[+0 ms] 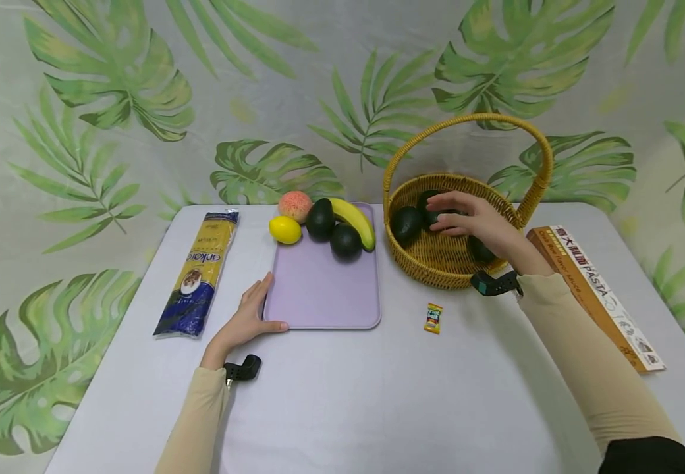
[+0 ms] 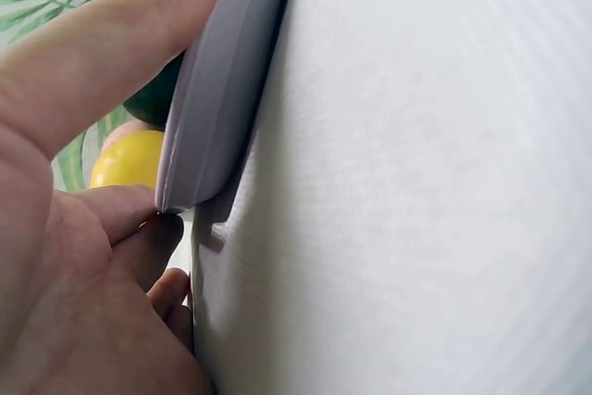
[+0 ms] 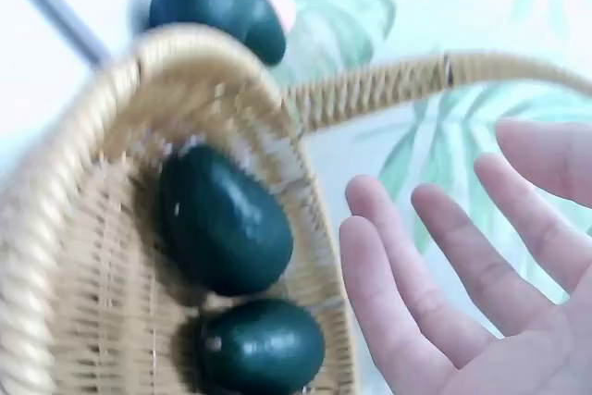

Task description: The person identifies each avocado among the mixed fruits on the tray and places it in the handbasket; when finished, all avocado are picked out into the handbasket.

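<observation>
My left hand (image 1: 247, 320) rests at the near left corner of a lilac tray (image 1: 326, 296), fingers along its left side and thumb at the front edge. On the tray's far part lie two dark avocados (image 1: 346, 241) and a banana (image 1: 356, 220). A lemon (image 1: 286, 230) and a peach (image 1: 295, 206) sit at its far left corner. My right hand (image 1: 479, 224), fingers spread and holding nothing, hovers over a wicker basket (image 1: 437, 266). Several avocados (image 3: 227, 219) lie in the basket, partly hidden by that hand in the head view.
A bag of pasta (image 1: 198, 273) lies left of the tray. To the basket's right is a long pasta box (image 1: 597, 296), partly behind my right forearm. A small yellow packet (image 1: 433, 318) lies before the basket. The basket's tall handle (image 1: 467, 118) arches above it.
</observation>
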Tool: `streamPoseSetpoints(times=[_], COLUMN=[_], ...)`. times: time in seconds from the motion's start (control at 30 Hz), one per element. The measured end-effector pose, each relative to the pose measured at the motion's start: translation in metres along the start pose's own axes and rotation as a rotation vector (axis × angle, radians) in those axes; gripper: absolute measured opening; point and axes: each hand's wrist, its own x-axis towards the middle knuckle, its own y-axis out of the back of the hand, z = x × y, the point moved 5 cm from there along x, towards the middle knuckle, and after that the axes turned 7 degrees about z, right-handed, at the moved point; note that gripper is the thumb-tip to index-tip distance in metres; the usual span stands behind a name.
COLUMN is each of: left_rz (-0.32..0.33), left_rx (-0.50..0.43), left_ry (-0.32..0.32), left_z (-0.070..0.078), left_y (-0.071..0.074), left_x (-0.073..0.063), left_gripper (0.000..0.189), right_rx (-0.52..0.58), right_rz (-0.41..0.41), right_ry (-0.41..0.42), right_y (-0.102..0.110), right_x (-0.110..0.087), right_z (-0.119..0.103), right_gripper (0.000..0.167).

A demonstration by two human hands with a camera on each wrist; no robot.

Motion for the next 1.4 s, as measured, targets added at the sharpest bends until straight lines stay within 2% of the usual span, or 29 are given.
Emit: streamPoseSetpoints(times=[0.17, 0.33, 0.67, 0.8, 1.1, 1.4], left_rz=[-0.002, -0.001, -0.002, -0.003, -0.007, -0.008], left_rx=[0.003, -0.004, -0.007, -0.009, 0.002, 0.005], left_ry=[-0.002, -0.002, -0.002, -0.003, 0.008, 0.019], left_z=[-0.001, -0.001, -0.001, 0.000, 0.002, 0.001], left_y=[0.000, -0.001, -0.001, -0.001, -0.001, -0.001], left_x=[0.000, 0.001, 0.001, 0.000, -0.001, -0.001], left_gripper=[0.111, 0.110, 0.111, 0.111, 0.111, 0.111], right_rx=[0.042, 0.025, 0.056, 0.061, 0.049, -0.117], right_rz=[-0.040, -0.101, -0.209, -0.202, -0.140, -0.030], right_ry=[0.051, 0.085, 0.090, 0.092, -0.015, -0.034], right_y=[-0.017, -0.042, -0.103, -0.119, -0.145, -0.161], right_x=[-0.010, -0.015, -0.006, 0.004, 0.031, 0.055], right_z=[-0.011, -0.017, -0.015, -0.011, 0.006, 0.017], right_gripper=[0.044, 0.044, 0.046, 0.051, 0.061, 0.060])
